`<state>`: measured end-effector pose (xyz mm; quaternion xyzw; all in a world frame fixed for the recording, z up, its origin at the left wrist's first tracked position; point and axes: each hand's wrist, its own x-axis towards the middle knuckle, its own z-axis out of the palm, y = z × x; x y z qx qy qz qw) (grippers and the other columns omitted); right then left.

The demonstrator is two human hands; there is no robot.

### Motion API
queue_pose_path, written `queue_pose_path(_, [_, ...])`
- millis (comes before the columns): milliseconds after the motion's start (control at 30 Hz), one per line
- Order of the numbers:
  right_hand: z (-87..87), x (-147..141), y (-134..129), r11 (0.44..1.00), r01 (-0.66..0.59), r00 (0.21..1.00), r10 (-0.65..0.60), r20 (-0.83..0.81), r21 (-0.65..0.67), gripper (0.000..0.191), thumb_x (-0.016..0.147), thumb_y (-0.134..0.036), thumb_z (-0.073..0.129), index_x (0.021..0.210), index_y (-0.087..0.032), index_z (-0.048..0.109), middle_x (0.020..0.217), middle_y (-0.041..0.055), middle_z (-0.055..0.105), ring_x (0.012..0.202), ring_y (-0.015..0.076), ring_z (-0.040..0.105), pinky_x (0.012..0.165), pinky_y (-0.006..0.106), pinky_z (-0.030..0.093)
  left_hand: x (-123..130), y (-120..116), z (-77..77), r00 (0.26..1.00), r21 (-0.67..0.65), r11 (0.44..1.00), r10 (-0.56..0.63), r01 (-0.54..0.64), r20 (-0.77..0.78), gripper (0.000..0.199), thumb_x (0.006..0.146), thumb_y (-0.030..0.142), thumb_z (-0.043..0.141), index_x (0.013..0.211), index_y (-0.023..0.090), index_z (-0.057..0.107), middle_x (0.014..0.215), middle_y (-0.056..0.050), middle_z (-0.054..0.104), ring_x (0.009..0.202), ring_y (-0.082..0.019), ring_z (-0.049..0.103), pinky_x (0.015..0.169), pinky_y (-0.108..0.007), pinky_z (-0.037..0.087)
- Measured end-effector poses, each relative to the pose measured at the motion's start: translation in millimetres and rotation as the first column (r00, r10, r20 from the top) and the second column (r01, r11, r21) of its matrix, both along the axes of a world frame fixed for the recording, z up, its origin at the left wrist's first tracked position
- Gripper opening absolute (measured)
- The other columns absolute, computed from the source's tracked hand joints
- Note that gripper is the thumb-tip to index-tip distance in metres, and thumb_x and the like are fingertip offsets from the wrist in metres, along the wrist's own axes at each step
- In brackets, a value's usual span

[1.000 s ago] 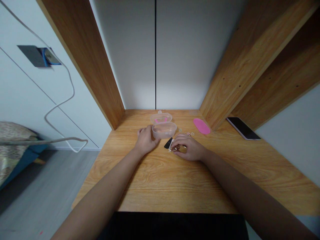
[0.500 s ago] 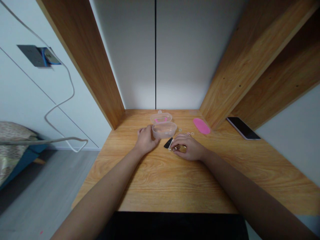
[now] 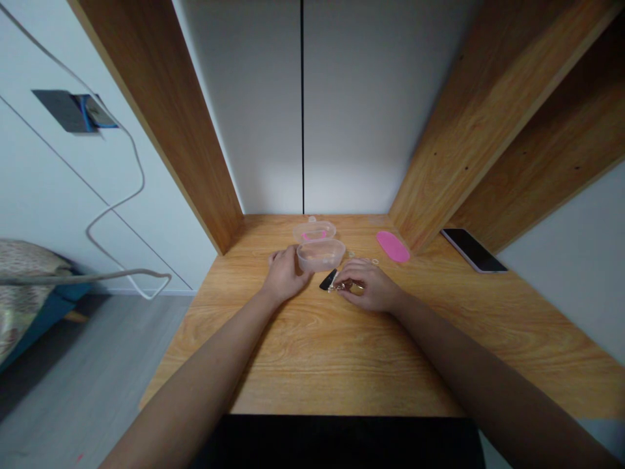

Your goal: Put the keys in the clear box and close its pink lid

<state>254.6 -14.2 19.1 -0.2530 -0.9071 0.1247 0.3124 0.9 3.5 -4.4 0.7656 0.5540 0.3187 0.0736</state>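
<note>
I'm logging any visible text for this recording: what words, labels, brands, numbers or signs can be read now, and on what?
No text can be read anywhere in this view.
Phone: dark screen, no lettering to be seen.
Small black piece: too small to tell whether it bears any print.
Clear container and pink oval: no label to be made out.
Dark wall plate: too blurred to read any marking.

one head-worn view looks forward and down over the wooden desk (image 3: 312,365).

Pale panelled walls (image 3: 254,117); wooden desk (image 3: 312,352) and uprights; grey floor (image 3: 92,365); dim light.
</note>
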Motion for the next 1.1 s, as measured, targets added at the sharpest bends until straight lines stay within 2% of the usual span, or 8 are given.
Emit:
queue_pose_path(367, [-0.1,1.9,1.0,0.971,0.171,0.978,-0.147,-0.149,0.165,0.016,0.084,-0.023,0.072,0.1,-0.026,0.07,0.092,0.004,0.076,0.089,0.0222,0.067,0.083,0.041,0.051,-0.6,1.2,-2.7,0.998,0.015,0.998,-0.068,0.067,0.011,0.057,0.076,0.039,0.073,0.124,0.021,0.05,0.116,-0.009,0.069,0.112,-0.031,0.063,0.103,-0.049,0.041])
queue_pose_path(767, [3.9,6.1,1.3,0.861,0.39,0.898,-0.276,-0.342,0.327,0.021,0.08,-0.02,0.074,0.099,-0.027,0.07,0.095,0.0039,0.076,0.087,0.0232,0.068,0.08,0.042,0.052,1.6,-2.4,0.7,0.977,0.032,0.976,-0.214,0.214,-0.001,0.059,0.074,0.039,0.078,0.123,0.021,0.052,0.12,-0.009,0.068,0.114,-0.03,0.062,0.104,-0.047,0.04])
queue_pose_path(1100, [3.6,7.5,4.5,0.872,0.37,0.913,-0.278,-0.299,0.32,0.019,0.081,-0.021,0.073,0.1,-0.024,0.071,0.095,0.0054,0.077,0.089,0.0219,0.068,0.082,0.04,0.05,2.2,-7.1,6.3,0.967,0.03,0.966,-0.255,0.255,-0.007,0.056,0.076,0.037,0.077,0.124,0.02,0.053,0.12,-0.009,0.068,0.114,-0.028,0.06,0.106,-0.044,0.038])
